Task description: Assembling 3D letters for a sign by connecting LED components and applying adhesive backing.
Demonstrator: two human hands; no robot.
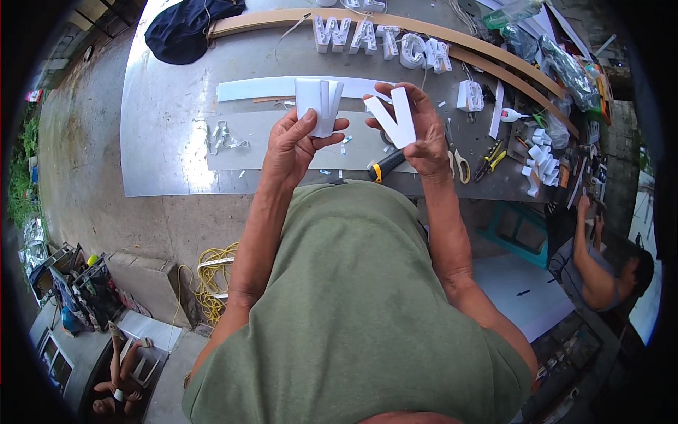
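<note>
My left hand (pixel 288 147) is closed around a white plastic piece (pixel 309 102) with tall smooth side walls that narrow downward, its thumb pressed on the near side. In my right hand (pixel 429 138) is a flat-faced white V-shaped letter piece (pixel 403 120), gripped between thumb and fingers along its right side and point. Both pieces are held up over the near part of the metal table (pixel 166 134), apart from each other. Below and between them lies a tool with a black and yellow handle (pixel 385 167). Scissors (pixel 462 167) lie just right of my right wrist.
Several white block letters (pixel 390 44) stand at the back by long tan strips (pixel 275 19). Yellow-handled pliers (pixel 490 161) and white offcuts (pixel 542 161) lie right. A teal stool (pixel 519 230) is under the table. One person (pixel 600 272) works at right; another (pixel 123 381) sits lower left.
</note>
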